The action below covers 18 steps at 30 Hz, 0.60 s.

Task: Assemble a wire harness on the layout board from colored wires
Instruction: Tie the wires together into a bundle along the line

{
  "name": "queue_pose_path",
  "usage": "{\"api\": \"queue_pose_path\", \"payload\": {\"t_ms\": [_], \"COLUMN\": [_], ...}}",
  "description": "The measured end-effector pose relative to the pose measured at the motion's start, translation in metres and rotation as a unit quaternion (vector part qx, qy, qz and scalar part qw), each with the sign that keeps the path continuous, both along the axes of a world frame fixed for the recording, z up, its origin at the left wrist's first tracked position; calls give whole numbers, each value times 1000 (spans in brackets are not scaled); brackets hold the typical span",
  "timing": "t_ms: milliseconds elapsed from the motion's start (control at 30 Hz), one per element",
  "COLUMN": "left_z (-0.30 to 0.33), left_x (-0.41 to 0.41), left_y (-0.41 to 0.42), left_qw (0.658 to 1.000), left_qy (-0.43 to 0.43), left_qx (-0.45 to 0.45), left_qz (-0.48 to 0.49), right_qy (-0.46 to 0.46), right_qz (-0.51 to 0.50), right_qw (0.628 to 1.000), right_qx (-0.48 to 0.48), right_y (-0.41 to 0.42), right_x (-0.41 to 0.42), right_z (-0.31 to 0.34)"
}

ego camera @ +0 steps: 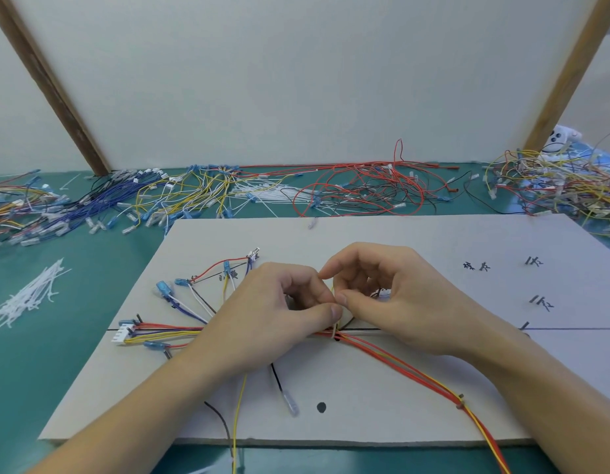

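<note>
A grey layout board point(416, 241) lies on the green table. On it a harness of red, yellow, blue and white wires point(166, 331) fans left to a white connector point(121, 333) and blue terminals. Red and yellow wires point(406, 367) run off to the lower right. My left hand point(273, 313) and my right hand point(382, 292) meet above the bundle at the board's middle. Both pinch a thin white cable tie point(335, 328) looped round the wires there. The tie's upper part is hidden between my fingers.
Loose piles of coloured wires point(358, 186) line the table behind the board, with more at the far left point(30, 210) and far right point(563, 183). A heap of white cable ties point(30, 295) lies left of the board. A white panel with wooden struts stands behind.
</note>
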<state>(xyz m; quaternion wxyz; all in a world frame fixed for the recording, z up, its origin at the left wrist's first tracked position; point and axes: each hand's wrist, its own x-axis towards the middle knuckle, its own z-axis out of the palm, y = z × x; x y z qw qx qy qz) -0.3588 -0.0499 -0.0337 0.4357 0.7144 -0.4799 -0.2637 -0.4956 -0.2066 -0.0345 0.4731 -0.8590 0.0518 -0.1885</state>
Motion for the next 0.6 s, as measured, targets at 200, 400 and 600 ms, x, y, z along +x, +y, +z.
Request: {"api": "queue_pose_path", "payload": {"t_ms": [200, 400, 600], "left_z": [1, 1, 1], "left_x": [0, 1, 2], "left_y": [0, 1, 0], "left_qw": [1000, 1000, 1000], "left_qy": [20, 14, 9], "left_qx": [0, 10, 9], "left_qz": [4, -1, -2], "right_qy": [-15, -12, -14], "right_qz": [1, 3, -16], "right_qw": [1000, 1000, 999], "right_qx": [-13, -25, -45], "right_y": [3, 1, -1], "right_x": [1, 2, 1], "right_z": [-2, -4, -3]}}
